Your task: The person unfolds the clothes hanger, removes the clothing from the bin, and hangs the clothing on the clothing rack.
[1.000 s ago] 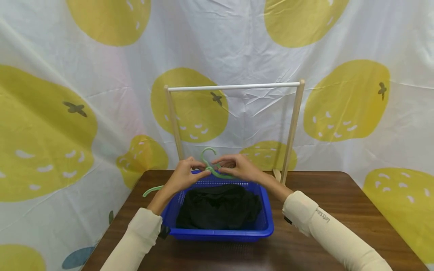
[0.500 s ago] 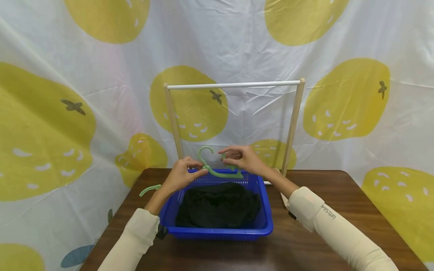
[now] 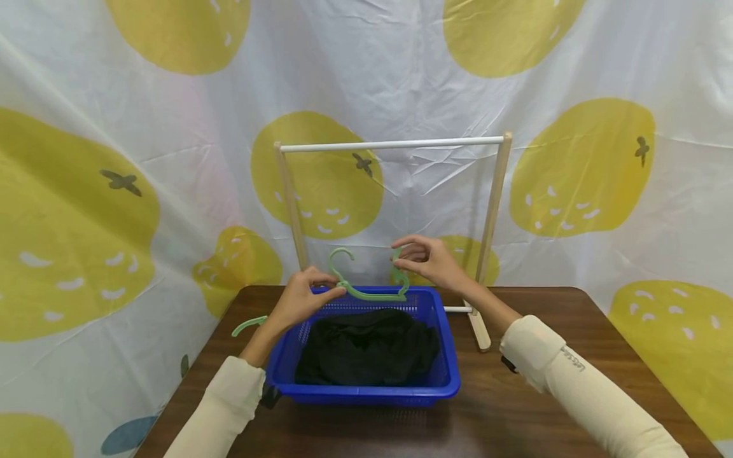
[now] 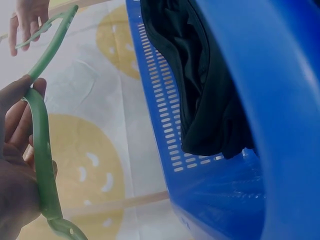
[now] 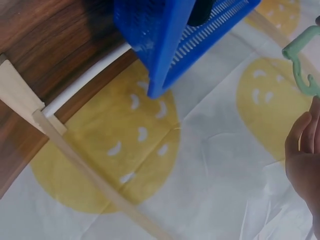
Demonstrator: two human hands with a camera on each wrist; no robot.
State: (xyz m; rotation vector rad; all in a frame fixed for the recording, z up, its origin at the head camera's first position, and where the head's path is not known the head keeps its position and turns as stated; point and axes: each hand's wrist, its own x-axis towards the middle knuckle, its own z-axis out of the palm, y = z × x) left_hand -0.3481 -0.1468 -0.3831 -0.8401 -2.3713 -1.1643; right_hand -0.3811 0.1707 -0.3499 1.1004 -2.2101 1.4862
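A green plastic clothes hanger (image 3: pixel 372 296) is held up over the far rim of the blue basket (image 3: pixel 372 392). My left hand (image 3: pixel 299 298) pinches it at the middle, just below the hook; its left arm passes behind my wrist and shows again beyond it. Up at the right end, my right hand (image 3: pixel 435 262) pinches a short green piece that stands up from the hanger's arm. The left wrist view shows the hanger (image 4: pixel 44 150) lying across my left palm. In the right wrist view, my right fingertips (image 5: pixel 316 107) meet the hanger's notched end piece (image 5: pixel 298 75). Dark cloth (image 3: pixel 366 346) lies bunched in the basket.
Behind the basket stands a rack with a white rail (image 3: pixel 395 144) and wooden posts (image 3: pixel 494 210). Its wooden foot (image 3: pixel 480 331) rests on the brown table (image 3: pixel 550 356) right of the basket. A curtain (image 3: pixel 412 76) with a yellow fruit print hangs behind.
My right hand has moved right and up, away from the hook, along to the hanger's right end. My left hand has kept its pinch, drifting slightly left with the hanger.
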